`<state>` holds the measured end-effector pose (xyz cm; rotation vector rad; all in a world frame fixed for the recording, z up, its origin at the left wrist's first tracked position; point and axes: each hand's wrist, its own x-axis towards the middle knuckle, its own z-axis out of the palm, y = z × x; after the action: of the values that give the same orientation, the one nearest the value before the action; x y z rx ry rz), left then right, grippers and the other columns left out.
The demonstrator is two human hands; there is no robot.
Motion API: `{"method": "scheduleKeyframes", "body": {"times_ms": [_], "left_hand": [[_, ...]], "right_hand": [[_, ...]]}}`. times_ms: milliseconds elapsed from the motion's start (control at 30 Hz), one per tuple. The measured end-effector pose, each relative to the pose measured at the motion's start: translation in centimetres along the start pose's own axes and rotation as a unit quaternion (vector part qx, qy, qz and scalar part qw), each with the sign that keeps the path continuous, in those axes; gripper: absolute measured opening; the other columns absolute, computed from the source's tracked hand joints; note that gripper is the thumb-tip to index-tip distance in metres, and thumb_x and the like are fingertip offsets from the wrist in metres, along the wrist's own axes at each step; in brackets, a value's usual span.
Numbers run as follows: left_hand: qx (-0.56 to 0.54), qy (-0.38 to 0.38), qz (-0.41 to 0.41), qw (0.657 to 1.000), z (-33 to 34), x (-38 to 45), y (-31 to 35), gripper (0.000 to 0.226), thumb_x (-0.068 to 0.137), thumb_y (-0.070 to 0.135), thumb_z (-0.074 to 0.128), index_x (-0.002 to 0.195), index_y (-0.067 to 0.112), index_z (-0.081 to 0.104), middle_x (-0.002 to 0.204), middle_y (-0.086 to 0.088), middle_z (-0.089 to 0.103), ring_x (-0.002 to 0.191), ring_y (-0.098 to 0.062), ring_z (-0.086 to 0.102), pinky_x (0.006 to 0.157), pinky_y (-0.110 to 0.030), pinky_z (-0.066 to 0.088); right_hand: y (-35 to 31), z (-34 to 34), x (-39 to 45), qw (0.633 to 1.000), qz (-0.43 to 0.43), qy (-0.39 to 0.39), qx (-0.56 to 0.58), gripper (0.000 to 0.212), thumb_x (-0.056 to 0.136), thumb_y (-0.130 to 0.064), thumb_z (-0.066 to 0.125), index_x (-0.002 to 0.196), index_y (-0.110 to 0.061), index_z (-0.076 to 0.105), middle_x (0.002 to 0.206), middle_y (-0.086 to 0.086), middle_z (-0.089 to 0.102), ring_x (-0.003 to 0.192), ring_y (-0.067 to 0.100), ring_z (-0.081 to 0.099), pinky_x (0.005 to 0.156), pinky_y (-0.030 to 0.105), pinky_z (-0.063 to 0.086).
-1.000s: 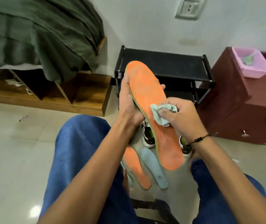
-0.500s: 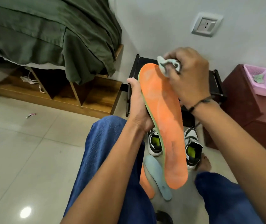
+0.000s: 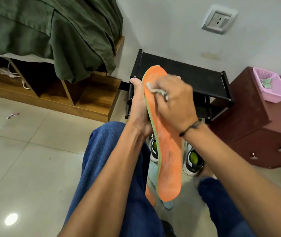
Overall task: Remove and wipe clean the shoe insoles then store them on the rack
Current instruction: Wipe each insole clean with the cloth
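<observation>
Head view shows the orange insole [image 3: 166, 151] held up over the knees, its long axis running from the toe end near the rack [image 3: 196, 79] down toward the person. Left hand [image 3: 139, 108] grips its left edge in the upper half, fingers curled behind. Right hand [image 3: 175, 98] pinches a crumpled cloth [image 3: 155, 89] against the face just below the toe. Most of the surface lies below the cloth, so the wipe probably runs heelward. Two shoes [image 3: 193, 158] stand beneath on the floor.
</observation>
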<state>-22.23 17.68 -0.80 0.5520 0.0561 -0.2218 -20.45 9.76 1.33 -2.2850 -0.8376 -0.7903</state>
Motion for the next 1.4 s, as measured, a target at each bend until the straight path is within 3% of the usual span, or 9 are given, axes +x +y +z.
{"method": "scheduleKeyframes", "body": {"times_ms": [167, 333, 467, 633, 800, 933, 1067, 1233, 1400], "left_hand": [[-0.020, -0.004, -0.014, 1.000, 0.1, 0.1, -0.4, 0.099, 0.081, 0.078, -0.005, 0.093, 0.021, 0.075, 0.105, -0.015, 0.064, 0.093, -0.025, 0.062, 0.084, -0.034, 0.050], [-0.023, -0.002, -0.004, 1.000, 0.1, 0.6, -0.8, 0.091, 0.086, 0.073, 0.000, 0.107, 0.009, 0.061, 0.088, -0.012, 0.072, 0.080, -0.022, 0.070, 0.064, -0.033, 0.059], [-0.022, 0.001, -0.002, 1.000, -0.3, 0.8, -1.1, 0.090, 0.087, 0.073, 0.004, 0.122, 0.008, 0.055, 0.108, -0.014, 0.064, 0.104, -0.025, 0.061, 0.094, -0.037, 0.048], [-0.003, 0.027, 0.009, 1.000, -0.9, 1.2, -1.0, 0.082, 0.091, 0.069, 0.008, 0.127, 0.011, 0.053, 0.106, -0.011, 0.063, 0.100, -0.021, 0.061, 0.089, -0.030, 0.050], [-0.037, 0.007, 0.011, 0.999, -0.9, 1.3, -1.1, 0.072, 0.090, 0.070, 0.005, 0.133, 0.027, 0.045, 0.121, -0.019, 0.056, 0.108, -0.026, 0.057, 0.099, -0.036, 0.042], [-0.040, 0.013, 0.008, 0.999, -1.0, 1.3, -1.4, 0.074, 0.086, 0.075, 0.005, 0.131, 0.032, 0.045, 0.117, -0.020, 0.058, 0.096, -0.029, 0.061, 0.089, -0.039, 0.049], [-0.048, 0.048, 0.032, 0.997, -0.7, 1.8, -1.5, 0.077, 0.088, 0.072, 0.002, 0.109, 0.026, 0.060, 0.089, -0.011, 0.068, 0.082, -0.023, 0.065, 0.078, -0.033, 0.053], [-0.044, 0.036, 0.028, 0.998, -0.5, 1.8, -2.2, 0.078, 0.084, 0.075, 0.013, 0.081, 0.026, 0.073, 0.102, -0.013, 0.055, 0.107, -0.026, 0.050, 0.108, -0.044, 0.031], [0.021, 0.053, 0.039, 0.998, -0.7, 1.9, -2.8, 0.053, 0.102, 0.049, 0.016, 0.100, 0.014, 0.055, 0.076, 0.002, 0.070, 0.078, -0.006, 0.067, 0.070, -0.021, 0.055]], "right_hand": [[0.8, -1.7, -1.8, 0.995, -0.010, -0.093, 0.024, 0.008, 0.076, -0.002, 0.058, 0.072, 0.000, 0.065, 0.070, 0.011, 0.063, 0.066, 0.026, 0.059, 0.063, 0.037, 0.045], [2.3, -1.9, 2.4, 0.998, 0.051, 0.032, -0.020, 0.015, 0.072, 0.001, 0.056, 0.081, -0.004, 0.068, 0.079, 0.006, 0.068, 0.072, 0.013, 0.057, 0.066, 0.011, 0.036], [3.0, 0.6, 2.6, 0.996, 0.063, 0.003, -0.071, 0.013, 0.074, -0.004, 0.053, 0.081, -0.007, 0.064, 0.079, 0.006, 0.065, 0.071, 0.023, 0.059, 0.064, 0.022, 0.036], [2.2, 1.4, 1.2, 0.998, 0.067, 0.005, -0.007, 0.008, 0.077, -0.005, 0.055, 0.070, -0.004, 0.060, 0.068, 0.006, 0.059, 0.062, 0.022, 0.054, 0.059, 0.027, 0.039], [0.3, 0.7, -1.1, 0.995, 0.051, -0.061, 0.066, 0.012, 0.076, 0.000, 0.055, 0.074, -0.004, 0.066, 0.075, 0.002, 0.064, 0.071, 0.015, 0.058, 0.068, 0.020, 0.043], [0.5, -1.0, -1.7, 0.982, 0.086, -0.132, 0.101, 0.010, 0.076, -0.003, 0.057, 0.074, -0.004, 0.067, 0.073, 0.001, 0.064, 0.066, 0.006, 0.053, 0.063, 0.019, 0.043], [0.5, -2.1, -1.1, 0.984, 0.141, -0.041, 0.095, 0.012, 0.074, -0.001, 0.059, 0.079, -0.006, 0.068, 0.076, 0.000, 0.065, 0.066, 0.004, 0.052, 0.064, 0.011, 0.039], [-0.3, 0.5, -0.5, 0.993, 0.103, -0.054, 0.022, 0.023, 0.076, -0.022, 0.042, 0.078, -0.009, 0.061, 0.079, 0.003, 0.061, 0.070, 0.020, 0.056, 0.066, 0.030, 0.044], [1.0, 1.6, 1.6, 0.996, 0.022, -0.027, -0.077, 0.012, 0.082, -0.011, 0.051, 0.073, -0.004, 0.055, 0.074, 0.012, 0.053, 0.052, 0.021, 0.045, 0.049, 0.021, 0.028]]}}
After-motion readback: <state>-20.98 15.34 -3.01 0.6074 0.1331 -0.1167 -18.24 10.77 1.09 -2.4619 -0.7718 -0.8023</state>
